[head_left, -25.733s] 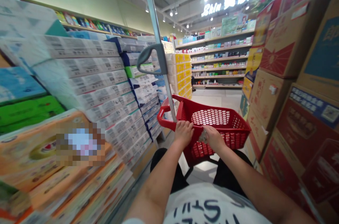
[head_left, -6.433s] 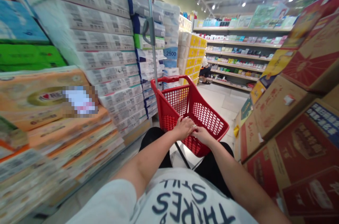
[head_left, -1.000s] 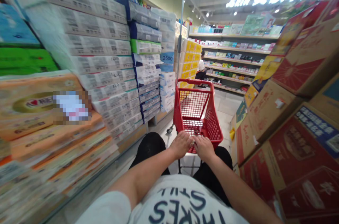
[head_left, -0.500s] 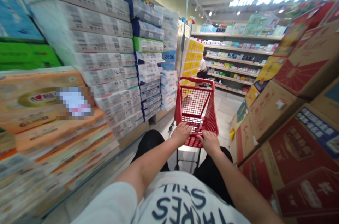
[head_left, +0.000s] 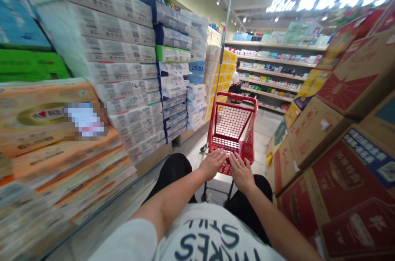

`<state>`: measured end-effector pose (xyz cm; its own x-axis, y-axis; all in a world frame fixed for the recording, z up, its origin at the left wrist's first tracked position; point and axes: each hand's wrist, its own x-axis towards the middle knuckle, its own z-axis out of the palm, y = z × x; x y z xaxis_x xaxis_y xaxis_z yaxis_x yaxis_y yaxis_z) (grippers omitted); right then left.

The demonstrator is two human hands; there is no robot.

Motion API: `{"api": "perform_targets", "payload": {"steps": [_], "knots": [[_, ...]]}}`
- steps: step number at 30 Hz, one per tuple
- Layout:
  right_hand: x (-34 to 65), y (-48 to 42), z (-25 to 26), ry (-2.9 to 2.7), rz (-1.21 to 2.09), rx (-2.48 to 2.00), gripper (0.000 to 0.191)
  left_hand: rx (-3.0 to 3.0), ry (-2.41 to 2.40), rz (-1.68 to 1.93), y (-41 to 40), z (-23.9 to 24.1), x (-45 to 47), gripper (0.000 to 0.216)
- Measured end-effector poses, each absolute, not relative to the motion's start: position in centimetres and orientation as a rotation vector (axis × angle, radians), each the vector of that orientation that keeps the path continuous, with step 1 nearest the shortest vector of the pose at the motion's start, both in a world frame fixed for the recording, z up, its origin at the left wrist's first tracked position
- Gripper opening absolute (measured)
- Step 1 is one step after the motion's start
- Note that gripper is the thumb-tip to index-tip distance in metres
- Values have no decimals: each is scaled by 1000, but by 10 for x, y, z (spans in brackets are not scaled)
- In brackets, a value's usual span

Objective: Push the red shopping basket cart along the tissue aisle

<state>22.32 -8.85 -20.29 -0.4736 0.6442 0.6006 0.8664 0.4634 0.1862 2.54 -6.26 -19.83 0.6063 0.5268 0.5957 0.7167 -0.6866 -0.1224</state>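
A red plastic shopping cart (head_left: 233, 121) with latticed sides stands in front of me on a dark frame. My left hand (head_left: 213, 163) lies over its near edge, fingers stretched out flat and pointing right. My right hand (head_left: 243, 172) rests beside it on the same edge, its fingers straight and pointing forward. The fingertips of both hands almost meet. I see no goods in the visible part of the basket. Part of the near edge is hidden under my hands.
Wrapped paper packs (head_left: 123, 53) are stacked along the left, with orange packs (head_left: 61, 146) nearer. Cardboard cartons (head_left: 327, 129) crowd the right. A thin metal pole (head_left: 222, 47) rises beyond the cart. A person (head_left: 235, 82) is near the stocked shelves (head_left: 274, 70) at the back.
The cart's far end has swung to the right in view. My fingers, curled over the near edge before, have straightened out, and my hands have come closer together.
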Motion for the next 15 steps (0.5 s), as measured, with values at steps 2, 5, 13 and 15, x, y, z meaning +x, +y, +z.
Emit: {"api": "perform_targets", "payload": {"steps": [2, 5, 13, 15], "knots": [[221, -89, -201, -2254, -650, -1290, 44, -2462, -1070, -762, -63, -200, 26, 42], [217, -89, -199, -2232, -614, -1345, 43, -2461, -1109, -745, -62, -202, 27, 42], [205, -93, -194, -2175, -488, -1384, 42, -2384, -1263, -748, -57, -200, 12, 39], [204, -93, -194, -2160, -463, -1390, 43, -2431, -1204, -737, -58, -199, 13, 39]]}}
